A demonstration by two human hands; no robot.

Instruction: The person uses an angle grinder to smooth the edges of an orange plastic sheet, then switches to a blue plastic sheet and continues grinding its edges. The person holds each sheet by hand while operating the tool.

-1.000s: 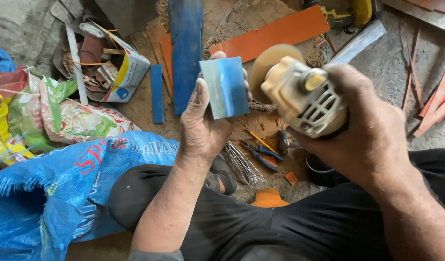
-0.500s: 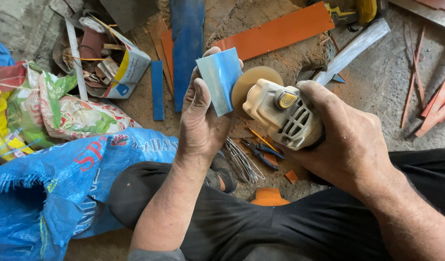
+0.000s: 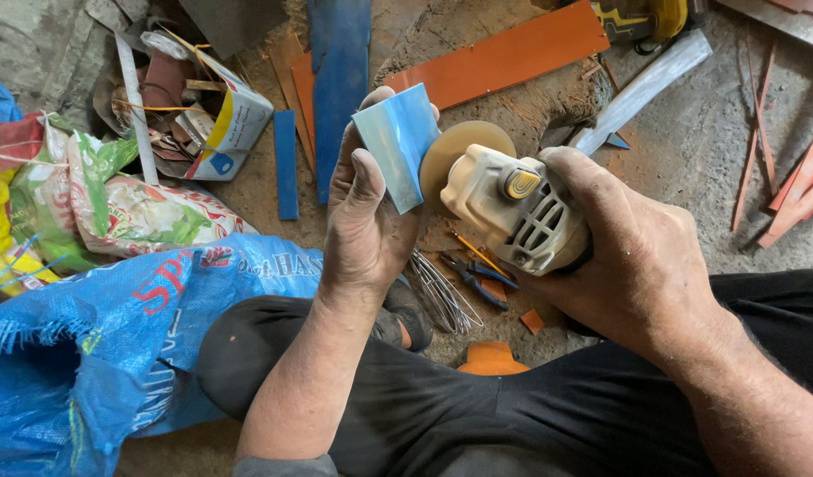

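Left hand (image 3: 364, 231) is being shown closed around a small blue panel piece (image 3: 397, 141), which is being pinched between the thumb on its near face and the fingers curled behind it, and held upright above the floor. Right hand (image 3: 631, 252) is being wrapped fully around the body of a cream-coloured angle grinder (image 3: 512, 208), whose tan disc (image 3: 459, 159) is being presented to the right-hand edge of the blue piece. From this angle it cannot quite be told whether disc and edge are touching or only just beside each other. The blue piece is being kept directly to the left of the grinder, its long axis running from the palm up and away from the person, so that its right edge is facing the disc; the left hand is the nearer one to it, the right being occupied wholly by the tool. Below the hands, on the dusty floor (image 3: 689, 168), pliers (image 3: 472, 278) and a bundle of wire (image 3: 437, 296) are being left lying near the person's dark trousers (image 3: 477, 415). A long blue strip (image 3: 340, 79), an orange board (image 3: 508, 57), a carton of scraps (image 3: 216, 124) and a blue woven sack (image 3: 79, 353) are being seen around the work.
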